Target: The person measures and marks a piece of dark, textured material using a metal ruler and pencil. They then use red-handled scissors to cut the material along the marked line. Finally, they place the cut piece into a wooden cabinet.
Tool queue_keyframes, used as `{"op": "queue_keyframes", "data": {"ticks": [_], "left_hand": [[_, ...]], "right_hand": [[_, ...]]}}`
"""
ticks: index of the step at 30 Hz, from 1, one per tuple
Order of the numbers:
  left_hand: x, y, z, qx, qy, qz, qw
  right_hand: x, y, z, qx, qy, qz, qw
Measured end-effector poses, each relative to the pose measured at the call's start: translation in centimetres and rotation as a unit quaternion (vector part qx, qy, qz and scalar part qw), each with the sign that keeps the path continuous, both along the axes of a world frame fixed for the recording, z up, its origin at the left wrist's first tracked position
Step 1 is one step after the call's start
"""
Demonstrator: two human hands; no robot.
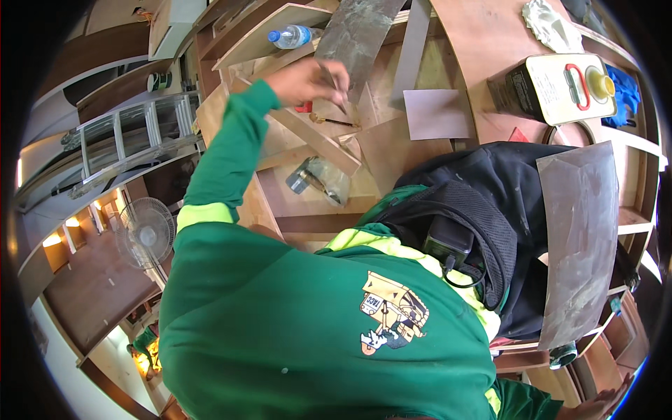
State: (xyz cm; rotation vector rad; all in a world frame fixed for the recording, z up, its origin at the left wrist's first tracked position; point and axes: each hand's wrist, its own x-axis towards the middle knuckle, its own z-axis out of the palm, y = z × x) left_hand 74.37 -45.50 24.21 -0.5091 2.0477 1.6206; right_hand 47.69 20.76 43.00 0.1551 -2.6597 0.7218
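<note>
My left hand [308, 84] is closed on a thin pencil-like tool [334, 98], held above the cluttered plywood work surface [388, 161]. Below its tip lies a narrow dark tool [336, 122], with a small red object [303, 107] partly hidden by my hand. A loose wooden strip [315, 143] runs diagonally beside them, near a bag with metal pieces [318, 183]. A pale square sheet [437, 114] lies to the right. My right hand [598, 404] shows at the lower right edge, its fingers too unclear to read.
A water bottle [292, 36] lies behind my left hand. A rectangular can [553, 89] stands at upper right, a blue cloth [623, 94] beside it. A grey panel [574, 245] is at right. At left are a ladder [133, 136], a fan [145, 233] and a distant person [145, 343].
</note>
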Motion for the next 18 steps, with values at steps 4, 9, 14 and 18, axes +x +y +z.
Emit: {"op": "queue_keyframes", "data": {"ticks": [4,9,14,18], "left_hand": [[-4.0,2.0,10.9,-0.122,0.119,0.072,0.983],[-11.0,10.5,13.2,0.162,0.347,0.081,0.920],[-18.9,25.5,8.5,0.273,0.290,0.062,0.915],[-23.5,35.3,6.8,0.350,0.105,-0.104,0.925]], "right_hand": [[0.6,0.3,-0.7,-0.028,-0.005,-0.007,1.000],[5.4,-3.0,-2.1,-0.133,-0.047,-0.036,0.989],[10.8,-8.2,-4.9,-0.282,-0.402,0.127,0.862],[17.2,-9.0,-11.7,-0.454,-0.432,0.043,0.778]]}}
